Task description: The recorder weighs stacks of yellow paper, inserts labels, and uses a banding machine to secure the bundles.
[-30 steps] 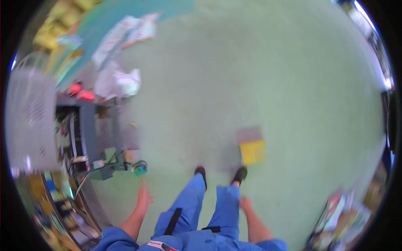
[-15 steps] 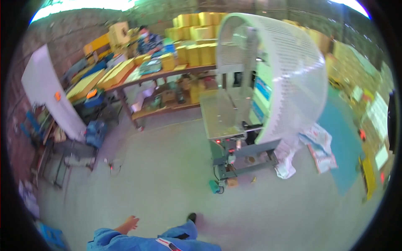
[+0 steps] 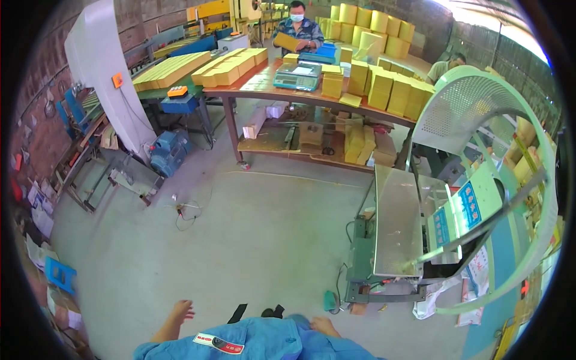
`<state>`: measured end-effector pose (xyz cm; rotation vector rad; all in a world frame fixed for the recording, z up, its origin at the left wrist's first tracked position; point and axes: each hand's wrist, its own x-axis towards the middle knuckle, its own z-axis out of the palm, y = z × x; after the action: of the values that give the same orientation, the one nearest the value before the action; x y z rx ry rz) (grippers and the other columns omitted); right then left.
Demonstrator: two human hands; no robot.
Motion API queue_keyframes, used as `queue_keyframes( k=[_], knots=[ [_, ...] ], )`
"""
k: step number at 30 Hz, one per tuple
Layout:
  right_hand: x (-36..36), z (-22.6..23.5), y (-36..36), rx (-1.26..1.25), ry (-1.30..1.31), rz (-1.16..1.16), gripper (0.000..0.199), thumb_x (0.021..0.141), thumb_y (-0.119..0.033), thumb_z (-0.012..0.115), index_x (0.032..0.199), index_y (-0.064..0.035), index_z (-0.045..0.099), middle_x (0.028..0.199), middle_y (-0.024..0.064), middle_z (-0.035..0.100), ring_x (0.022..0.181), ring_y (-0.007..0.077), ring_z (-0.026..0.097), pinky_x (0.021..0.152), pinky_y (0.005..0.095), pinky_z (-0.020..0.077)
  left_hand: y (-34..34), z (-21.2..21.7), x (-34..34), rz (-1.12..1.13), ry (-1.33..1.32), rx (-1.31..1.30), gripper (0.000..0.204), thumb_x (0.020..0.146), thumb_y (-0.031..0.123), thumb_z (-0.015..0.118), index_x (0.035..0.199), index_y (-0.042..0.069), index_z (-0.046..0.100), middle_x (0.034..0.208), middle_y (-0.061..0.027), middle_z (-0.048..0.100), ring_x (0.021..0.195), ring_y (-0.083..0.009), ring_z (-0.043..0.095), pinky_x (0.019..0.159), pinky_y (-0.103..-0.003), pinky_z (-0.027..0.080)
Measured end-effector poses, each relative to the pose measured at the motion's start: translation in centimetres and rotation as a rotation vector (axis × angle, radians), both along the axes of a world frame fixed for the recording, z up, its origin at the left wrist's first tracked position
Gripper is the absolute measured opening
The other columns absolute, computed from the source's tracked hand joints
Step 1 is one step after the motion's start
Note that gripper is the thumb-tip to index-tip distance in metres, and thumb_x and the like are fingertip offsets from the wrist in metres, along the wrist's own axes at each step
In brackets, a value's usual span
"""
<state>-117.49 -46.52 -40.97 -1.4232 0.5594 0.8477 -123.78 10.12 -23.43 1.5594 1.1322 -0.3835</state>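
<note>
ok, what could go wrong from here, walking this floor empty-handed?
1. A loose wire lies across the concrete floor; it could catch a foot.
2. The green machine has a cable trailing at its base, close to the right hand and feet.
3. The left hand and the right one hang bare, with metal frames standing nearby.

I see yellow boxes [image 3: 384, 90] stacked on the long table, more in flat rows [image 3: 174, 67] at its left end, and a wall of them [image 3: 366, 24] behind a person who holds one [image 3: 287, 41]. A flat scale [image 3: 298, 73] with a pale top sits on the table. The machine at my right carries a blue-and-white panel label [image 3: 471, 207]. My shirt bears a white and red tag [image 3: 218, 343]
</note>
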Motion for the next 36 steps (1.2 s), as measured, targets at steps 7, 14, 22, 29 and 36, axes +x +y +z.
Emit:
queue_keyframes(
  k=[7,14,22,29,36],
  knots=[
    [25.7,10.9,11.3,-0.180,-0.545,0.576,0.038,0.085,-0.032,0.058,0.116,-0.0103,0.065,0.098,0.0112,0.069,0.089,0.0241,0.065,0.078,0.0328,0.0495,-7.8,3.3,26.1,-0.298,-0.114,-0.062,0.045,0.088,0.026,0.056,0.125,-0.001,0.054,0.104,-0.0122,0.063,0.086,-0.0245,0.066,0.069,-0.036,0.055],
    [49.3,15.8,1.1,-0.493,-0.586,0.400,0.032,0.085,-0.031,0.055,0.109,-0.0127,0.067,0.101,0.0138,0.069,0.094,0.0312,0.065,0.080,0.0408,0.0510,-14.8,4.1,48.7,-0.507,-0.106,-0.040,0.045,0.090,0.030,0.058,0.125,0.001,0.056,0.107,-0.0145,0.065,0.088,-0.0247,0.066,0.075,-0.035,0.054],
    [74.0,22.6,-0.3,-0.385,-0.663,0.356,0.032,0.090,-0.025,0.056,0.115,-0.0069,0.064,0.096,0.0123,0.069,0.088,0.0227,0.067,0.077,0.0347,0.0520,-16.5,14.6,79.1,-1.040,-0.822,0.792,0.036,0.082,0.024,0.068,0.113,0.006,0.063,0.100,-0.0170,0.066,0.091,-0.0374,0.061,0.078,-0.044,0.050],
    [84.3,25.6,11.1,0.227,-0.250,-0.074,0.031,0.096,-0.015,0.051,0.123,-0.0035,0.059,0.105,0.0054,0.068,0.085,0.0146,0.065,0.074,0.0281,0.0522,-19.6,24.8,109.2,-1.176,-1.267,0.908,0.028,0.082,0.010,0.064,0.109,0.003,0.065,0.116,-0.0146,0.063,0.110,-0.0327,0.057,0.095,-0.042,0.045],
    [93.4,24.9,12.4,0.226,-0.327,-0.029,0.033,0.096,-0.011,0.049,0.126,0.0004,0.056,0.107,0.0103,0.067,0.090,0.0161,0.065,0.078,0.0278,0.0523,-21.3,24.0,130.2,-0.911,-1.430,1.322,0.022,0.079,0.007,0.064,0.101,0.005,0.067,0.110,-0.0146,0.065,0.106,-0.0347,0.058,0.089,-0.043,0.048]
  ],
)
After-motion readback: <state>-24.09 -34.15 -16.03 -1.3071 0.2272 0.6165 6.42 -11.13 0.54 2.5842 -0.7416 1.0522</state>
